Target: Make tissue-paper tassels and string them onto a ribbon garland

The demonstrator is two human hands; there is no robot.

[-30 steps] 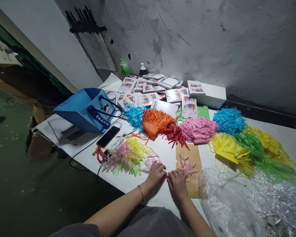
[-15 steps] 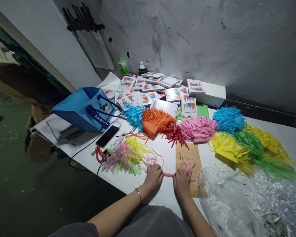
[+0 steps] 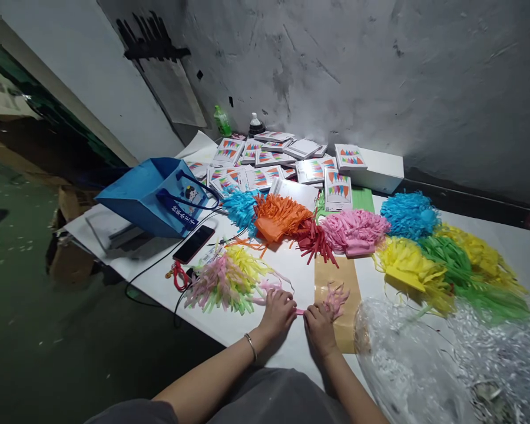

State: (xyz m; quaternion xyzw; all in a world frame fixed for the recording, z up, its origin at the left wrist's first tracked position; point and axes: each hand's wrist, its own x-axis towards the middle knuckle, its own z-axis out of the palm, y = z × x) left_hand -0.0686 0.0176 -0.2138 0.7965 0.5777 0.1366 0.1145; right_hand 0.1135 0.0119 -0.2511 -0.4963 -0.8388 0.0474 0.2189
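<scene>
A pink tissue-paper tassel (image 3: 337, 299) lies across the table, its fringe spreading out at both ends. My left hand (image 3: 277, 313) has its fingers closed on the tassel's narrow middle. Just to the right, my right hand (image 3: 320, 328) grips the same rolled middle, and only a short pink length shows between the two hands. Left of my left hand rests a bunch of pink, yellow and green tassels (image 3: 223, 280). Under the right-hand fringe is a strip of brown tape (image 3: 347, 277) on the table.
Orange (image 3: 285, 215), pink (image 3: 355, 229), blue (image 3: 408, 215) and yellow tassel bundles (image 3: 408, 262) line the middle. Clear plastic wrap (image 3: 406, 359) fills the right front. A blue gift bag (image 3: 145, 197) and a phone (image 3: 194, 244) sit left. Printed packs (image 3: 265, 176) are piled behind.
My right hand has moved left, closer to my left hand. Less of the pink rolled middle shows between them. The view has shifted slightly.
</scene>
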